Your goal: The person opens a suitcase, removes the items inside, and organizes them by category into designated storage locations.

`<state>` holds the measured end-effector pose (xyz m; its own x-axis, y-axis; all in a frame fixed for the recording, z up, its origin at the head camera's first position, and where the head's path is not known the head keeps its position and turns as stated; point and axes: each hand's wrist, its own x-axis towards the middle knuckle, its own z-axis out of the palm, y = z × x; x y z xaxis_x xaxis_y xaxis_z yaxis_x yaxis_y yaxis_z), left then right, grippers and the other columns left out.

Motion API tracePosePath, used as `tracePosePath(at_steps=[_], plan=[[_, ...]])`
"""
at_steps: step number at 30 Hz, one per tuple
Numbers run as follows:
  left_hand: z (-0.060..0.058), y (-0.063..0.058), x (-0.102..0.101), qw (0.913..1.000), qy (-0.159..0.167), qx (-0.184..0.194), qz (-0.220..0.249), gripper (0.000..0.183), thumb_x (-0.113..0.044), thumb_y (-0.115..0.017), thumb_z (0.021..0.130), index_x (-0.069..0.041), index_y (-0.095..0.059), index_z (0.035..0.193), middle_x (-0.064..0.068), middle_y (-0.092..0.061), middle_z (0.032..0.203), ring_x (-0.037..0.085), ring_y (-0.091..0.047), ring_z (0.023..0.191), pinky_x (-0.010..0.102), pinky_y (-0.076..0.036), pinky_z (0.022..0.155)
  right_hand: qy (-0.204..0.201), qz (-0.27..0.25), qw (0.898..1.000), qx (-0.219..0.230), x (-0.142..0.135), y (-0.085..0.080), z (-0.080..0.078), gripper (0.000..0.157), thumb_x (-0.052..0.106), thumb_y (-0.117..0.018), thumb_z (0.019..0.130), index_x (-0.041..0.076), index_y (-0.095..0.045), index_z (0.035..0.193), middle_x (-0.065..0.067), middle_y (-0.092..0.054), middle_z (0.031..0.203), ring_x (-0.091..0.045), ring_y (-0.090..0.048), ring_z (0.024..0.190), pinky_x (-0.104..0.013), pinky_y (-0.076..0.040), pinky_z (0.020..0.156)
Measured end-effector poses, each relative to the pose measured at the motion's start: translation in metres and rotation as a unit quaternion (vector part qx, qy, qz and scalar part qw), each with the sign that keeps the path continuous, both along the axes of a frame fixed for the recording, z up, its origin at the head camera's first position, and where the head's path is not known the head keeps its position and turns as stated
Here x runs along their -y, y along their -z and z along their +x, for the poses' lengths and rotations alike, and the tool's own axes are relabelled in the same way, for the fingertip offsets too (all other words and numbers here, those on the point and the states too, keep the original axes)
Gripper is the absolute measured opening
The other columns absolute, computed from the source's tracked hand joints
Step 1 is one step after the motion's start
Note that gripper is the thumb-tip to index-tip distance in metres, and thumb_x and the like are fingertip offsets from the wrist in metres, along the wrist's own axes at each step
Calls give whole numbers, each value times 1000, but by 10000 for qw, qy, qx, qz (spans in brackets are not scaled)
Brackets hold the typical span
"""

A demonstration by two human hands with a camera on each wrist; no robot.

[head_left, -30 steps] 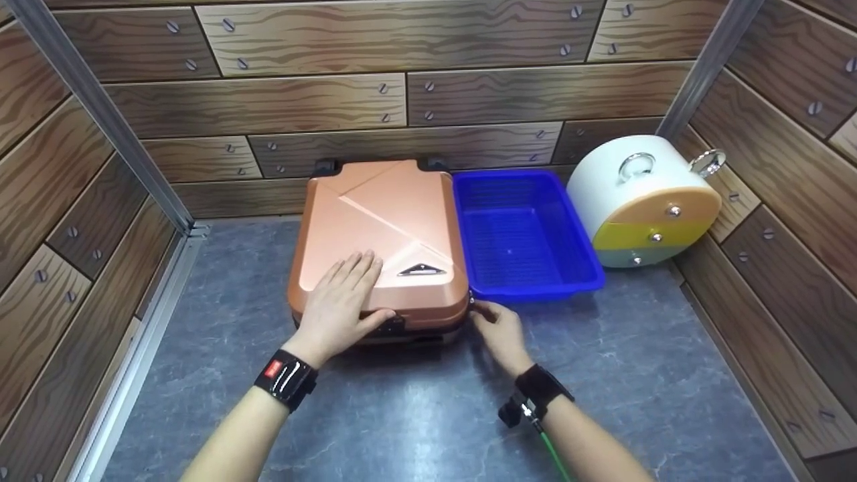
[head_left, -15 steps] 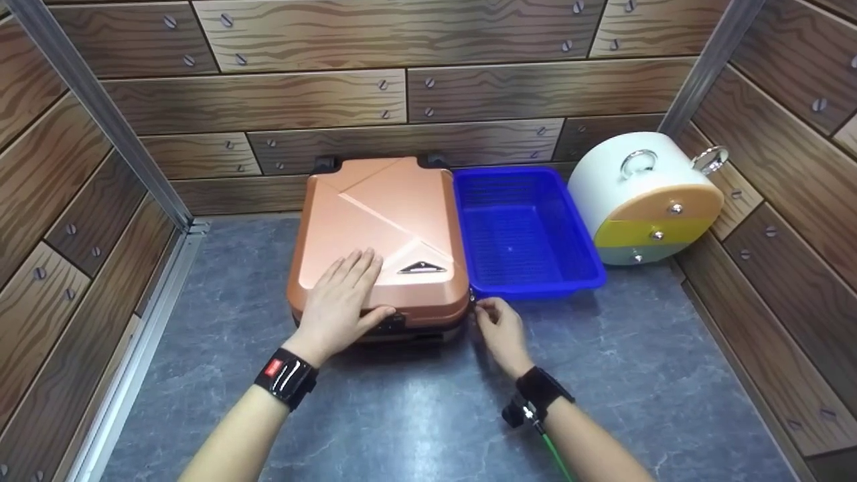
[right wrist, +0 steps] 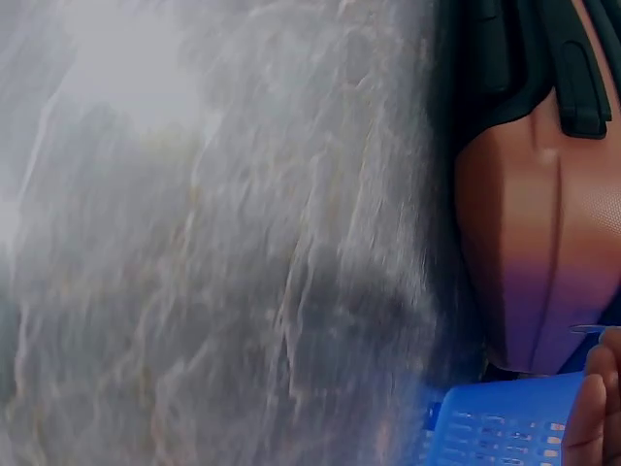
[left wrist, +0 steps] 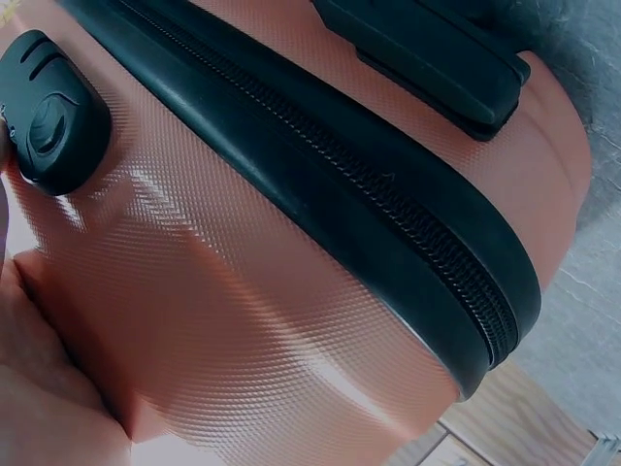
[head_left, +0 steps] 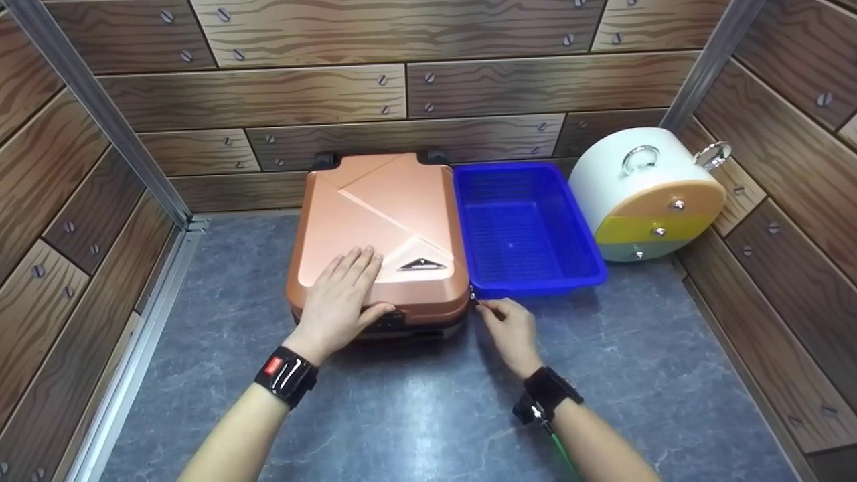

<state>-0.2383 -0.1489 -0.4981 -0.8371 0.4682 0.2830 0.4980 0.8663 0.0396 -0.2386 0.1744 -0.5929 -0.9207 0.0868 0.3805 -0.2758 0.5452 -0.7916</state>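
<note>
Beside the basket (head_left: 512,234), the suitcase (head_left: 402,214) lies flat; the left hand (head_left: 338,298) rests on top, fingers straight, while the fingers of the right hand (head_left: 514,331) pinch the zip pull (head_left: 475,297) at the near right corner.

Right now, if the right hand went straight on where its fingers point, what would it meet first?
Likely the suitcase, at its near right corner; the right hand seems to pinch a zipper pull just beside it, though the exact gap is unclear.
</note>
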Motion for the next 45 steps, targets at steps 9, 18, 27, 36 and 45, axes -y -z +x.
tracePosePath(at_steps=[9,18,27,36,45], plan=[[0,-1,-1,9999,47,-102,65,88,-68,-49,97,-7,-34,159,11,-30,164,30,-26,152,44,-14,125,-272,910,9920,-828,-7,-3,5,9,5,-83,84,6,-82,93,2,-75,85,-12,-68,74,-31,-57,67],[0,-3,-2,10000,12,-17,28,89,-69,-49,97,-7,-34,160,11,-29,165,29,-25,153,44,-13,125,-585,1522,9739,-1579,-13,-3,12,14,4,-85,82,9,-82,95,2,-74,82,-13,-66,73,-31,-55,66],[1,-3,-3,10000,-25,8,16,90,-69,-49,96,-8,-33,160,11,-28,165,29,-24,153,44,-12,125,-862,1592,9681,-1731,-10,-3,23,16,5,-85,81,9,-82,96,3,-74,83,-12,-66,74,-31,-56,67],[2,-2,-1,10000,-40,-6,-17,89,-68,-48,97,-8,-31,161,11,-28,165,30,-23,153,45,-13,125,-1248,1542,9621,-1869,1,2,31,23,1,-87,78,9,-81,98,4,-73,83,-11,-65,75,-28,-55,69],[0,-6,4,9998,175,33,72,91,-67,-52,97,-5,-30,160,13,-27,165,29,-23,153,44,-14,125,-1356,1541,9632,-1734,0,0,32,23,1,-87,79,8,-81,99,4,-73,84,-11,-64,76,-29,-55,70]])
